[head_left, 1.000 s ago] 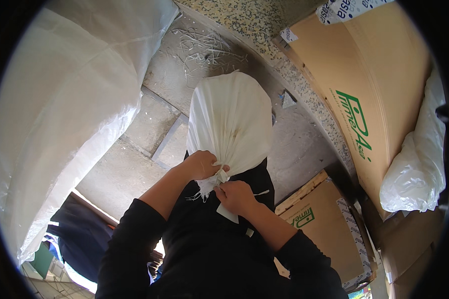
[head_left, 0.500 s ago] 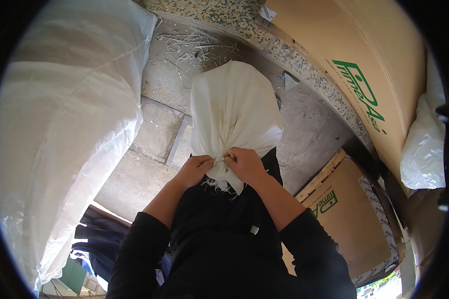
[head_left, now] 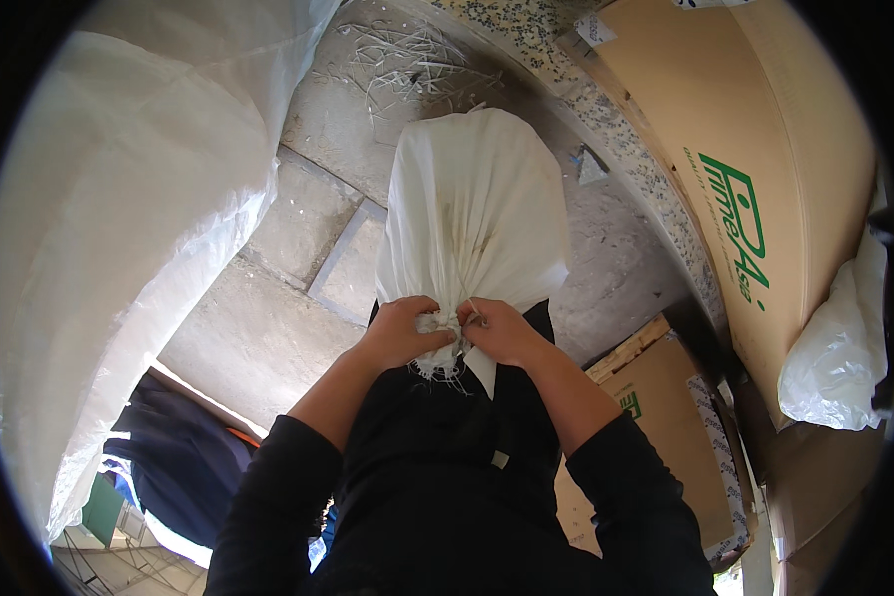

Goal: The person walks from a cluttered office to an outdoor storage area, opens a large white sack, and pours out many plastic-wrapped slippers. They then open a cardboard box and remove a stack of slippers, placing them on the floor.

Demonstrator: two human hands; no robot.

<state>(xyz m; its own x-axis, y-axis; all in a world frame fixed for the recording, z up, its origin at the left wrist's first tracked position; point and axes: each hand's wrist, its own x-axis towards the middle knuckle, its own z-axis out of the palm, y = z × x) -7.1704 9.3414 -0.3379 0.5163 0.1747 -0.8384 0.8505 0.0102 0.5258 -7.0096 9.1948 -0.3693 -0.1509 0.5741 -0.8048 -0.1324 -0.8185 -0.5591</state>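
Observation:
A full white woven sack [head_left: 477, 199] stands in front of me, its top gathered into a bunched neck with pleats running down from it. My left hand [head_left: 404, 333] is closed around the frayed end of that neck. On the other side of the neck, my right hand [head_left: 504, 331] pinches the gathered cloth, with a thin pale strand running by its fingertips. Loose white threads [head_left: 439, 372] and a pointed flap of cloth [head_left: 481, 372] hang below my hands. Whether the strand is knotted is hidden by my fingers.
Large sheets of translucent plastic [head_left: 149, 179] rise on the left. Pale strips [head_left: 407, 65] lie scattered on the concrete floor [head_left: 298, 214] beyond the sack. A speckled stone ledge [head_left: 616, 129] curves along the right, with big cardboard cartons [head_left: 656, 427] and crumpled plastic [head_left: 834, 348] near it.
My left hand has turned and taken a fuller hold of the neck's frayed end. My right hand stays at the neck, slightly lower and farther right. The view has shifted a little.

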